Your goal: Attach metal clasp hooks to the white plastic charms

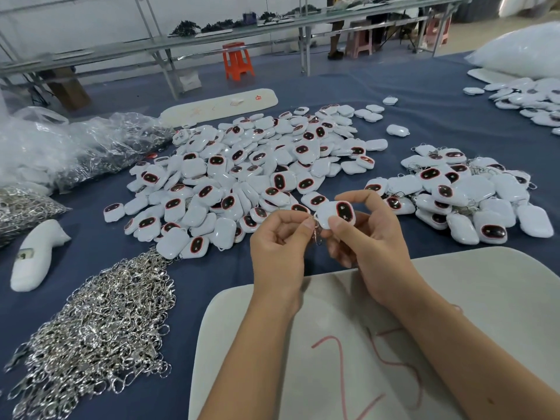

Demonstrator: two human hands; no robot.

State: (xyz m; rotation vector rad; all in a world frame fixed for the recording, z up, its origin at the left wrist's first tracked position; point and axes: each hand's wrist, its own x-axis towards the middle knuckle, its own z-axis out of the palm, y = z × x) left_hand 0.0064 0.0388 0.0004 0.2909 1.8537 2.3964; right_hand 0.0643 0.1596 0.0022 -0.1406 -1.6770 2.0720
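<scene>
We've got one white charm [335,214] pinched in the right hand [362,230], dark face up, loop end turned toward the left hand [280,237], which pinches a clasp hook [316,233] right at that loop — looks like mid-attach. Raised over the counter [424,116], just off the bare charm pile [242,177]; hooked ones sit right [469,192]. Loose hooks [100,328] heaped at left for easy reach. Clear bag [100,147] beyond holds more hooks.

Head camera looks forward and down, close over table [212,283]
</scene>
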